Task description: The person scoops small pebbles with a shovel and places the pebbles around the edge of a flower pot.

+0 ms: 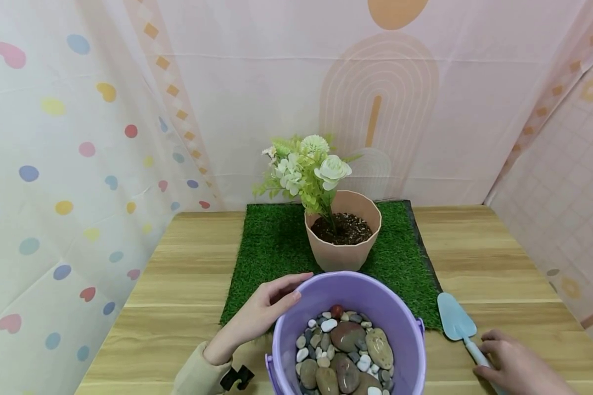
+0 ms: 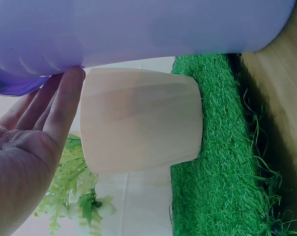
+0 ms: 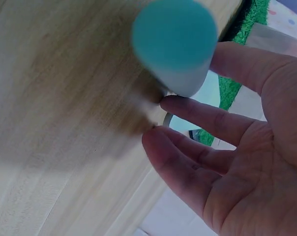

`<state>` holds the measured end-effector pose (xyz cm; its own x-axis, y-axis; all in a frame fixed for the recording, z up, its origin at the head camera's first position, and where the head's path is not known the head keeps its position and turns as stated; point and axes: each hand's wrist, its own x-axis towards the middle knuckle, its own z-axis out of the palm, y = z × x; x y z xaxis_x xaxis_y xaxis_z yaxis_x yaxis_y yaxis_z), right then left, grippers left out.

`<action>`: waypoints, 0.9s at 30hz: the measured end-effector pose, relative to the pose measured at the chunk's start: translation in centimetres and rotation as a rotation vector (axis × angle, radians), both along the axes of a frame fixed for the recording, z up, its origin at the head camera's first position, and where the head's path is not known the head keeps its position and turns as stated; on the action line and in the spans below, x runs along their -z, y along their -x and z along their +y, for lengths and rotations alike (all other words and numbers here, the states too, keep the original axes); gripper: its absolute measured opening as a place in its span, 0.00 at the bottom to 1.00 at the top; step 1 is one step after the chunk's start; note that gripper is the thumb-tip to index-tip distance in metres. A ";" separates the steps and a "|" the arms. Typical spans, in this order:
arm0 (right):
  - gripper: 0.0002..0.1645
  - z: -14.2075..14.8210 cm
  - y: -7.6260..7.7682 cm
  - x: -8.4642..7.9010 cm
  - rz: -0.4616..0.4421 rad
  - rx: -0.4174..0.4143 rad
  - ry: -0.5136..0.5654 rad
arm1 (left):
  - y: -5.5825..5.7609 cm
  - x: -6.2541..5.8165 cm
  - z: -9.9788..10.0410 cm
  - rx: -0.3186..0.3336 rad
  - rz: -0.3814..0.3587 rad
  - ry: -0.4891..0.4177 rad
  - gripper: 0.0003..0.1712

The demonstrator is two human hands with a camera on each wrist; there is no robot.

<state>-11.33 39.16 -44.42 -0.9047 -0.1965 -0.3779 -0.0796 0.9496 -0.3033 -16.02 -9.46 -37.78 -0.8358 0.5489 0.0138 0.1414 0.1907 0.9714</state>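
A purple bucket [image 1: 413, 307] full of stones stands at the front of the table. My left hand [image 1: 262, 310] rests at its left rim, fingers stretched along the outside and thumb at the edge. In the left wrist view, the fingertips touch the bucket's outer wall. My right hand [image 1: 516, 359] is at the handle of a light blue hand trowel [image 1: 456, 318] lying at the right. The right wrist view shows the handle [image 3: 175, 37] between the thumb and the fingers, with the fingertips close to the wood.
Behind the bucket stands a pinkish flower pot [image 1: 343, 255] with dark soil and white-green flowers [image 1: 306, 170]. It sits on an artificial grass mat [image 1: 272, 241]. Smooth stones [image 1: 347, 373] of mixed sizes lie inside the bucket. Patterned cloth [image 1: 257, 99] hangs around the wooden table [image 1: 178, 312].
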 end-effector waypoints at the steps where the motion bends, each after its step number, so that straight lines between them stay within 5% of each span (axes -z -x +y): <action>1: 0.12 0.0 0.0 -0.1 -0.005 0.016 0.006 | 0.0 0.0 0.0 -0.002 0.001 0.000 0.28; 7: 0.04 0.0 -0.1 -0.5 -0.060 0.137 0.056 | -0.1 0.1 0.0 -0.007 -0.013 -0.008 0.28; 11: 0.08 0.5 0.0 -0.9 -0.079 0.193 0.102 | -0.2 0.2 0.1 -0.009 -0.019 -0.024 0.29; 22: 0.10 1.9 1.2 -3.0 0.149 0.078 0.057 | -0.5 0.8 0.6 -0.058 0.007 -0.070 0.27; 27: 0.21 1.6 1.8 -4.8 0.186 0.083 0.010 | -0.6 0.9 0.6 -0.065 0.011 -0.063 0.27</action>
